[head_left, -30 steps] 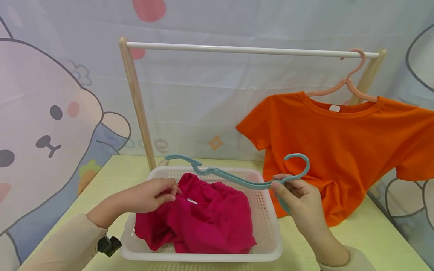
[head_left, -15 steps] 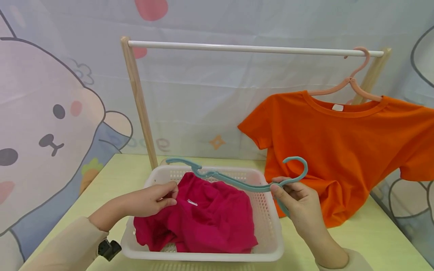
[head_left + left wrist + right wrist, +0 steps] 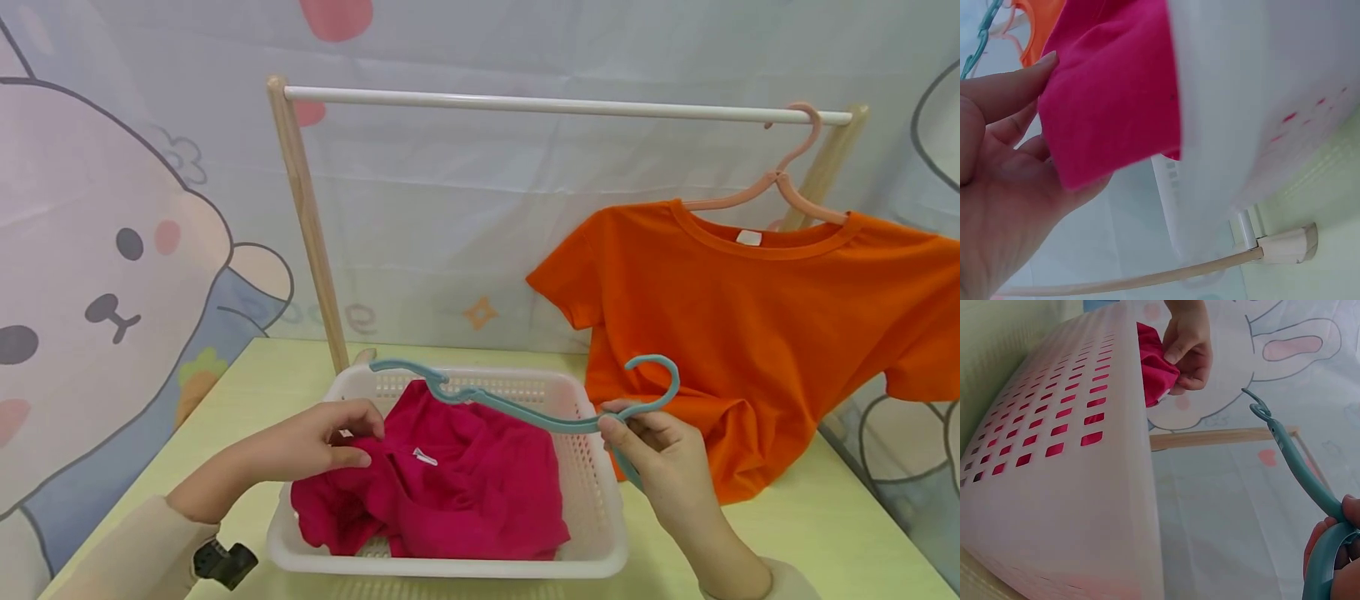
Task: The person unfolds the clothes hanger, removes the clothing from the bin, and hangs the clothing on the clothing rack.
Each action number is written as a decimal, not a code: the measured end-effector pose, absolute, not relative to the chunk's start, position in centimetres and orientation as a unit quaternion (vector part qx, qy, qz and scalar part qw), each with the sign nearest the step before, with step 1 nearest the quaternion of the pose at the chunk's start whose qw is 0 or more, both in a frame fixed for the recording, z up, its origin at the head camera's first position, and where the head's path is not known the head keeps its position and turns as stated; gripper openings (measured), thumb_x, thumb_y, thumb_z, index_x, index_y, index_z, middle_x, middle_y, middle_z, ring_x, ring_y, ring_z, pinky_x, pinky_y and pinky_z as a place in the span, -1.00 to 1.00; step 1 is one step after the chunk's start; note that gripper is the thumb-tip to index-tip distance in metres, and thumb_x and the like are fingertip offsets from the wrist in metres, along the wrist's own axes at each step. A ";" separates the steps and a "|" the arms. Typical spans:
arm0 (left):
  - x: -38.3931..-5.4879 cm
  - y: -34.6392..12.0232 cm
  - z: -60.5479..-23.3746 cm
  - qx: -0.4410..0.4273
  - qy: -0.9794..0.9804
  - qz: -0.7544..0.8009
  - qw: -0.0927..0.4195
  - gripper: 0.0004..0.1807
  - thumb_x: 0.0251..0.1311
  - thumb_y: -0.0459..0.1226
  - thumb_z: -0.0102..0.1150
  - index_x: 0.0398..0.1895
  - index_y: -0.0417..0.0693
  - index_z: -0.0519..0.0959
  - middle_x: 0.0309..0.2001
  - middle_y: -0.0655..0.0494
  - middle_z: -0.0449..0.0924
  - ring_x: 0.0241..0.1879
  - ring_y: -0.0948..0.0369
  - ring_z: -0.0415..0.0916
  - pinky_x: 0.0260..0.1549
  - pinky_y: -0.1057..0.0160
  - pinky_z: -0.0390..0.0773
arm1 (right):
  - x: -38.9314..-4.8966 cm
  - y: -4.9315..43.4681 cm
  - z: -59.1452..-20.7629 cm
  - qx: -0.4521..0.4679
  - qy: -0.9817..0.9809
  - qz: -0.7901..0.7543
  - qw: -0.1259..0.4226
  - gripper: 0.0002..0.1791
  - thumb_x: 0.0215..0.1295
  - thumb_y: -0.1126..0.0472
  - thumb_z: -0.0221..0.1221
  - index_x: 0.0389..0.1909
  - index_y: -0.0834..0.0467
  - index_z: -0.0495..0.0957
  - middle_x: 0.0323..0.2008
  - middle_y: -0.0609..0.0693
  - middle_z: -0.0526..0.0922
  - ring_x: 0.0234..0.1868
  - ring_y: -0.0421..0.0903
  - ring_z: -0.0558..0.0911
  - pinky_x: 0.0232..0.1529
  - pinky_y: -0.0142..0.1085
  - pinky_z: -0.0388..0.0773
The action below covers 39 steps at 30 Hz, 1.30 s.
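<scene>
A magenta shirt [image 3: 480, 500] lies crumpled in a white perforated basket [image 3: 446, 568], its white neck label facing up. My left hand [image 3: 318, 442] pinches the shirt's edge at the left between thumb and fingers; the left wrist view shows the magenta cloth [image 3: 1113, 94] between them. With my right hand [image 3: 667, 467] I hold a light blue clothes hanger [image 3: 517, 410] near the base of its hook. One arm of the hanger stretches left above the basket, and its hook points up. In the right wrist view the hanger [image 3: 1304, 469] stands apart from the shirt.
Behind the basket stands a rack with a white rail [image 3: 525, 103] and wooden posts [image 3: 306, 217]. At its right end, an orange T-shirt [image 3: 735, 317] hangs on a pink hanger [image 3: 797, 158], its lower part bunched on the pale yellow table [image 3: 258, 375].
My left hand has moved a little left, drawing the shirt's edge with it. The blue hanger in my right hand has sunk slightly.
</scene>
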<state>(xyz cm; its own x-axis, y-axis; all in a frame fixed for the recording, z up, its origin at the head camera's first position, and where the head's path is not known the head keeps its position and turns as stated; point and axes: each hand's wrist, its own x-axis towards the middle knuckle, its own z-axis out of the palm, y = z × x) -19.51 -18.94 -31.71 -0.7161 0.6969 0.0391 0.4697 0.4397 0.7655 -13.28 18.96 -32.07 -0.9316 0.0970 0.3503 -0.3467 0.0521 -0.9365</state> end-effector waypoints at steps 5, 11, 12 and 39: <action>-19.2 -19.4 -31.8 0.307 0.844 0.427 0.107 -0.70 0.10 -0.39 0.32 -0.12 -0.16 0.47 -0.15 0.00 0.55 -0.10 0.10 0.50 -0.26 0.30 0.58 | -13.3 18.9 -32.2 0.080 -0.716 0.675 0.159 -0.87 0.23 0.39 0.25 -0.28 0.12 0.70 -0.39 -0.13 0.71 -0.43 -0.14 0.60 -0.37 -0.39 0.55; -18.8 -19.6 -31.9 0.232 0.866 0.439 0.060 -0.55 -0.04 -0.44 0.40 -0.02 -0.28 0.52 -0.06 -0.12 0.53 -0.11 0.07 0.50 -0.19 0.20 0.63 | -13.2 19.0 -32.5 0.070 -0.727 0.665 0.153 -0.88 0.23 0.36 0.26 -0.27 0.11 0.70 -0.39 -0.13 0.70 -0.44 -0.15 0.60 -0.40 -0.40 0.52; -18.7 -19.6 -31.9 0.218 0.872 0.435 0.054 -0.51 -0.06 -0.44 0.42 0.02 -0.31 0.52 -0.01 -0.16 0.52 -0.10 0.04 0.51 -0.17 0.17 0.64 | -13.2 19.0 -32.5 0.069 -0.728 0.665 0.152 -0.88 0.23 0.36 0.26 -0.27 0.11 0.70 -0.39 -0.14 0.70 -0.44 -0.15 0.60 -0.39 -0.40 0.52; -19.5 -19.2 -28.0 0.197 0.844 0.494 0.071 -0.80 0.19 -0.52 0.15 -0.12 -0.40 0.51 -0.22 -0.10 0.68 -0.21 0.13 0.64 -0.17 0.25 0.66 | -13.0 19.4 -33.1 0.091 -0.739 0.651 0.147 -0.90 0.22 0.40 0.26 -0.26 0.30 0.66 -0.48 -0.11 0.67 -0.47 -0.16 0.58 -0.42 -0.39 0.53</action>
